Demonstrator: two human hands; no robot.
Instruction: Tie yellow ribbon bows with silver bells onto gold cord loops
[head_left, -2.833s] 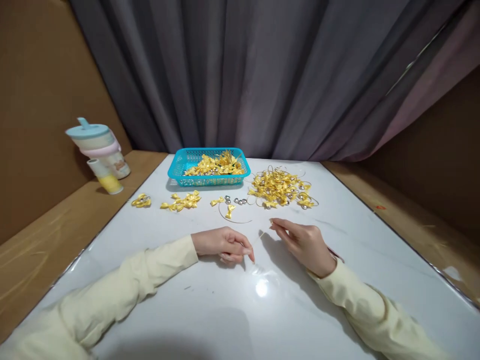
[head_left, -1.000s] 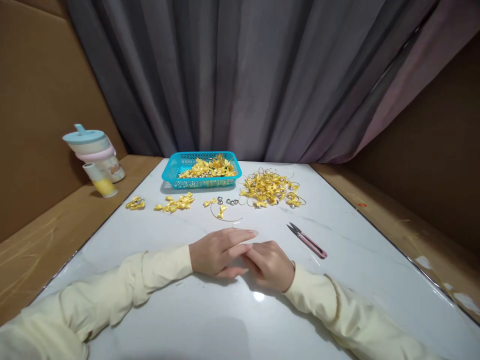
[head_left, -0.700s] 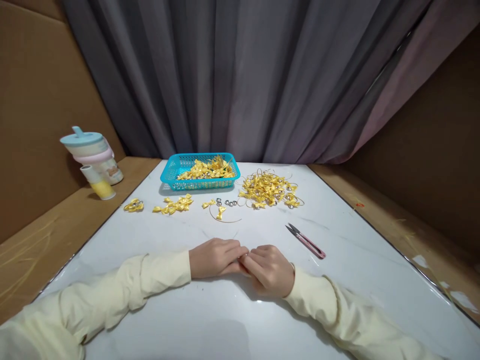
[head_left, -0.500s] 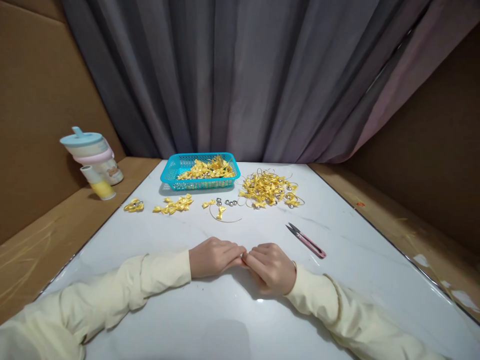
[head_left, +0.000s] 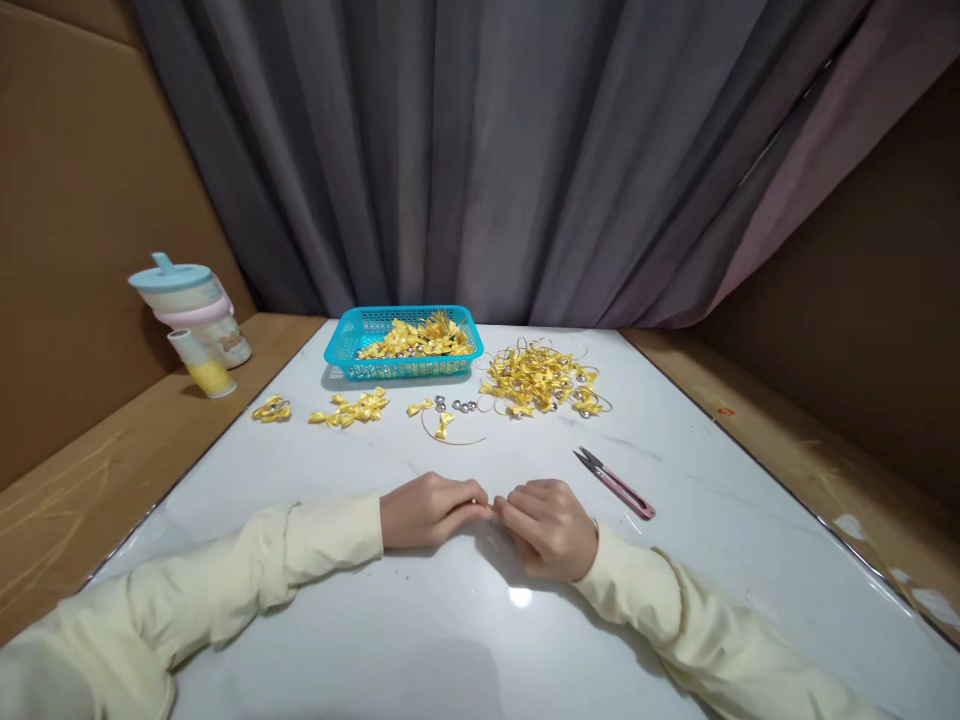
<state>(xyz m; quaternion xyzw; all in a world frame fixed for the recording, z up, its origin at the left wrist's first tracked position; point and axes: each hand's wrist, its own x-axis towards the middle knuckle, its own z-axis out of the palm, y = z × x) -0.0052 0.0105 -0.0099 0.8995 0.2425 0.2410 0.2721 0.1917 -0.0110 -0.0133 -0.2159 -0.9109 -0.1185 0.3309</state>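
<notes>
Low over the white tabletop, my left hand (head_left: 435, 510) is closed in a pinch, thumb against forefinger. Opposite it, my right hand (head_left: 551, 528) has its fingers curled and pinched, almost touching the left fingertips. A tiny pale bit shows between the two pinches, too small to name. Beyond the hands lie a yellow ribbon bow on a thin cord (head_left: 444, 427) and several silver beads (head_left: 465, 406). Thread snips with pink handles (head_left: 616, 484) rest to the right of my right hand, blades pointing away to the left.
At the back stands a turquoise basket (head_left: 405, 371) holding yellow bows. Right of it is a heap of corded bows with silver beads (head_left: 536, 375). Loose bows (head_left: 351, 408) and a small looped bunch (head_left: 272, 409) lie left. A lidded cup (head_left: 191, 300) and a thread spool (head_left: 204, 365) stand far left.
My fingertips have drawn slightly apart, and a small gap with a tiny pale bit shows between them. Both hands stay pinched. The view has shifted slightly; the tabletop things have not moved.
</notes>
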